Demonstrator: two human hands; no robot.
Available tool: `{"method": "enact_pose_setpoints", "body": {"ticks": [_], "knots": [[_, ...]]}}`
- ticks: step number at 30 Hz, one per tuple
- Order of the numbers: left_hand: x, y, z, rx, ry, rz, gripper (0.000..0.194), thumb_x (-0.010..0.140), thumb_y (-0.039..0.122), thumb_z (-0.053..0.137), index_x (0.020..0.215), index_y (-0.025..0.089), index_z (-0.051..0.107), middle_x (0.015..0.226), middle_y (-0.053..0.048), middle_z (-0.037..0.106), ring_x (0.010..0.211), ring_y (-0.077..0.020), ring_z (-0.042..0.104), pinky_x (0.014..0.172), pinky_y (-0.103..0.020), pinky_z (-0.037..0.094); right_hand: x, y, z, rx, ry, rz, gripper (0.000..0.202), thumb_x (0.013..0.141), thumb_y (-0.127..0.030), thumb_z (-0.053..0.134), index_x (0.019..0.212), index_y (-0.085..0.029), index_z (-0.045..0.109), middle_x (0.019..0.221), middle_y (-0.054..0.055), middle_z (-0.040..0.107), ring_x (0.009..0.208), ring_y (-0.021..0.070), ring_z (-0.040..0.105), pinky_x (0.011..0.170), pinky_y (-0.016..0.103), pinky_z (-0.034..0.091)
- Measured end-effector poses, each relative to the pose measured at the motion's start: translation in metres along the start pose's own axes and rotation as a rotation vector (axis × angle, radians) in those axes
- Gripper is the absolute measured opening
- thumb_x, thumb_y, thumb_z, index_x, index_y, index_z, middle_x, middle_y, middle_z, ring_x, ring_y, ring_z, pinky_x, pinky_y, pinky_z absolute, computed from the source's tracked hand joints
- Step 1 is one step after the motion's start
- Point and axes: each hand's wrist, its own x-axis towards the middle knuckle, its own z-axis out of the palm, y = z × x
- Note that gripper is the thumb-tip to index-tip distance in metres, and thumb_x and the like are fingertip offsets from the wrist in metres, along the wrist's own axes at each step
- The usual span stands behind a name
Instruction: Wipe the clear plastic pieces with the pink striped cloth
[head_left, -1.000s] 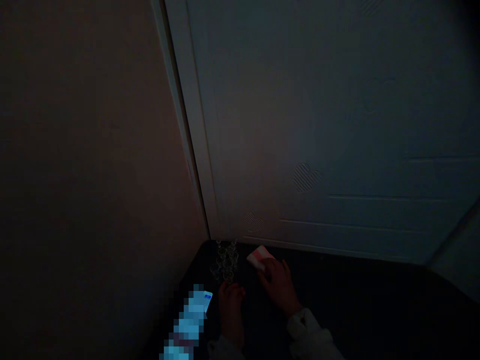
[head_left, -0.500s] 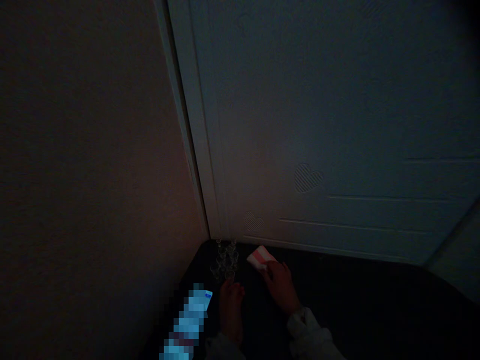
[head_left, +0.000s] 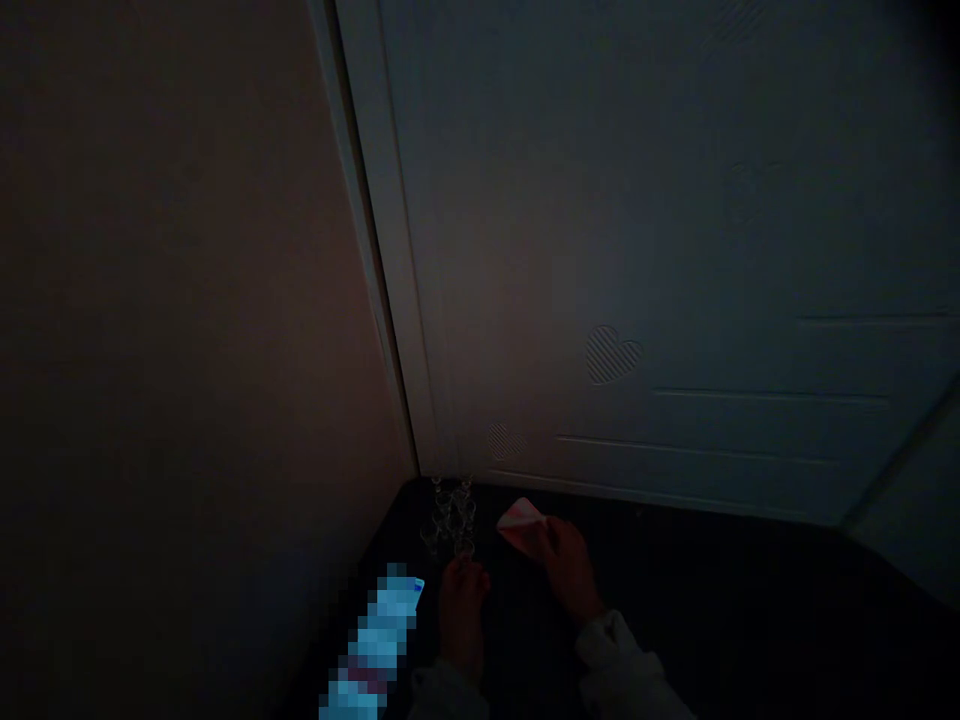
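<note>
In the dim light, my left hand [head_left: 463, 605] has its fingers closed at the base of a small clear glass [head_left: 464, 548]. That glass is at the front of a cluster of several similar small glasses [head_left: 444, 515] by the corner of the dark surface. My right hand [head_left: 571, 568] grips the near right end of a folded pink and white cloth [head_left: 520, 522]. The cloth is to the right of the glasses and apart from them. The darkness hides the details of my fingers.
A lit screen [head_left: 379, 635], blurred into blocks, is left of my left hand. The dark tabletop [head_left: 697, 600] runs on to the right. Behind it stands a pale panel [head_left: 615, 240] with embossed hearts, meeting a brownish wall [head_left: 210, 350] on the left.
The small glass at my left fingers has shifted slightly to the right. My right hand has moved a little to the right, and the cloth now looks more crumpled.
</note>
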Motion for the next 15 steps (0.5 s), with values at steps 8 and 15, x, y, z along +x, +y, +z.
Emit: {"method": "enact_pose_setpoints", "body": {"ticks": [8, 15], "knots": [[-0.0008, 0.0003, 0.001, 0.194, -0.072, 0.067, 0.016, 0.091, 0.029, 0.057, 0.094, 0.014, 0.061, 0.083, 0.0, 0.064, 0.068, -0.0128, 0.063, 0.062, -0.03, 0.053, -0.0034, -0.0014, -0.0023, 0.14, 0.023, 0.001, 0.025, 0.093, -0.028, 0.055, 0.116, -0.018, 0.058, 0.118, 0.008, 0.061, 0.096, 0.0209, 0.063, 0.081, 0.041, 0.054], [-0.0051, -0.0003, 0.0069, 0.495, -0.135, 0.215, 0.018, 0.09, 0.03, 0.058, 0.095, 0.014, 0.063, 0.091, -0.002, 0.066, 0.08, -0.0168, 0.065, 0.073, -0.036, 0.053, -0.0053, -0.0004, -0.0061, 0.243, 0.023, 0.065, 0.023, 0.093, -0.029, 0.055, 0.113, -0.017, 0.059, 0.112, 0.007, 0.063, 0.091, 0.0196, 0.064, 0.077, 0.039, 0.055]]}}
